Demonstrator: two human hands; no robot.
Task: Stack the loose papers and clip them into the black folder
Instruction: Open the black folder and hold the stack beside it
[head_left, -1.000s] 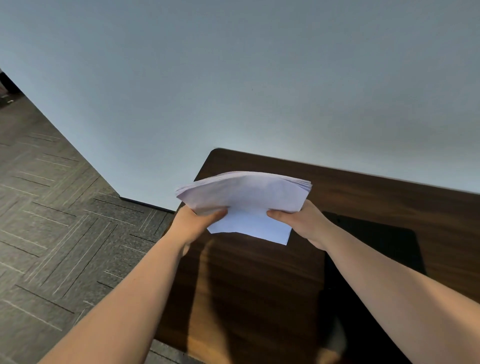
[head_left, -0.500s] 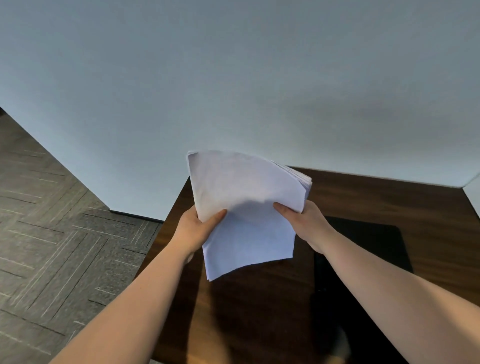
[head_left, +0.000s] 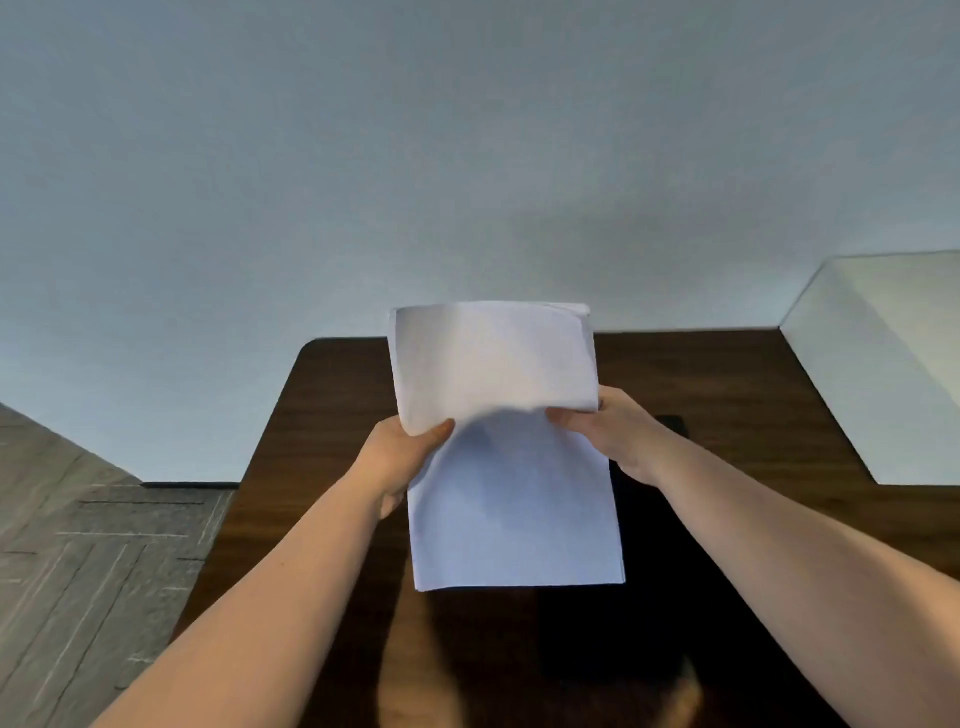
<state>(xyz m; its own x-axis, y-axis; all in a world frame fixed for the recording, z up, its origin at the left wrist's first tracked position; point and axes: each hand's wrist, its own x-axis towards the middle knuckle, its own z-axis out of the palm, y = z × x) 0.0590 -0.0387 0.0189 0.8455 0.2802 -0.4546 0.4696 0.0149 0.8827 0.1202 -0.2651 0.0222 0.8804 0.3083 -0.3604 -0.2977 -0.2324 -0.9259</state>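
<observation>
A stack of white papers (head_left: 498, 447) hangs upright above the dark wooden table (head_left: 332, 395), its long edges vertical and its lower edge off the surface. My left hand (head_left: 402, 457) grips the stack's left edge, thumb on the front sheet. My right hand (head_left: 615, 436) grips the right edge the same way. The black folder (head_left: 665, 530) lies flat on the table behind and to the right of the papers, mostly hidden by the stack and my right forearm.
A pale wall (head_left: 467, 156) rises right behind the table's far edge. A second light wall or panel (head_left: 893, 374) borders the table on the right. Grey patterned carpet floor (head_left: 93, 561) lies past the table's left edge.
The stack has been turned from lying tilted and fanned to hanging upright with squared edges. Both hands kept their grip. The view swung right, and the right-hand panel has come into sight.
</observation>
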